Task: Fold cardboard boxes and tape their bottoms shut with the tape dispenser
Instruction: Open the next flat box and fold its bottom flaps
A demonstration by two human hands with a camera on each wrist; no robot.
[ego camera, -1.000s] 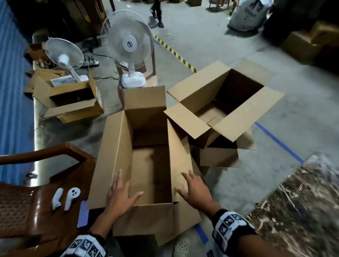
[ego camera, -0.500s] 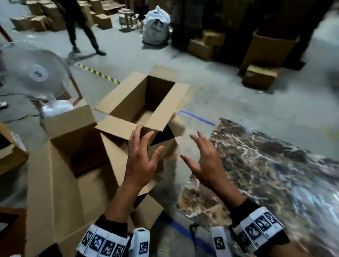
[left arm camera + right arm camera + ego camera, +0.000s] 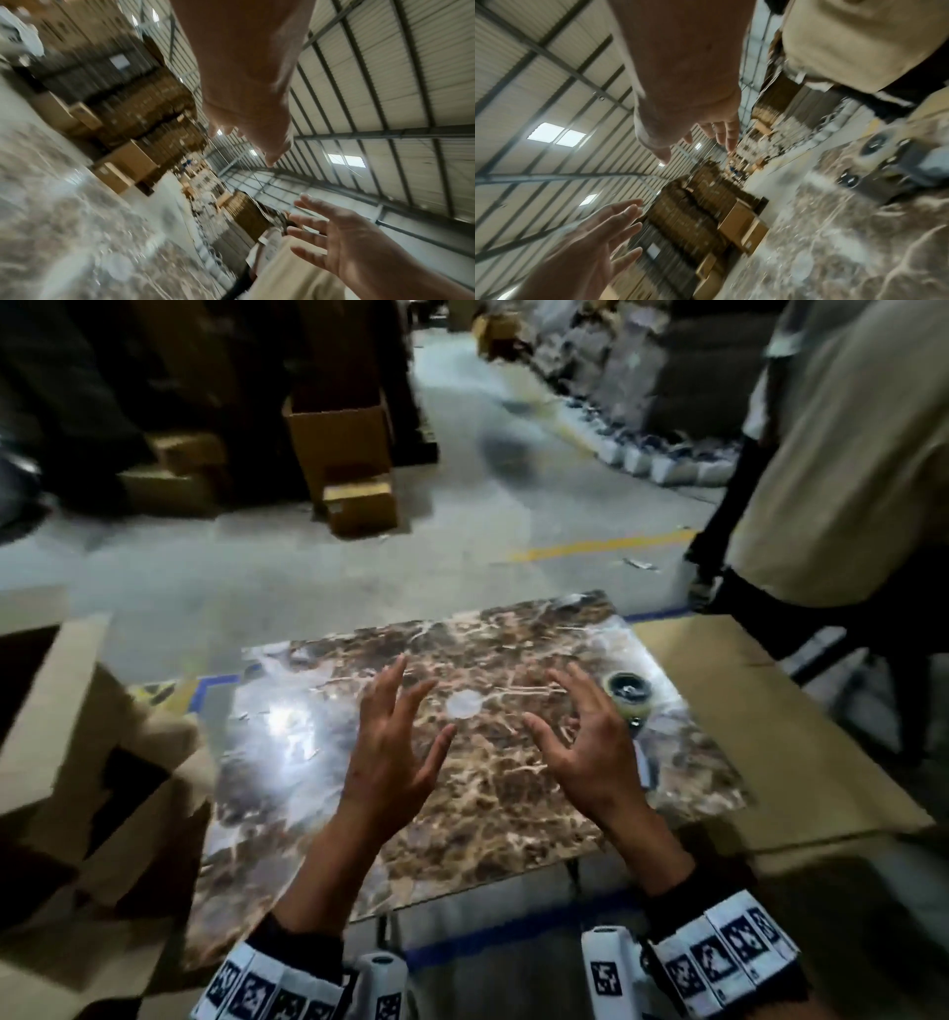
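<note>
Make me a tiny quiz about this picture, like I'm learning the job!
1. True or false: the left hand is holding a box.
2. The tape dispenser lies nearest which hand? A) left B) right C) the same from both
3. What lies flat to the right of the marble table?

Key:
1. False. Both hands hover over the table, fingers spread, holding nothing.
2. B. It sits on the table just beyond the right hand.
3. A flat cardboard sheet, probably an unfolded box.
</note>
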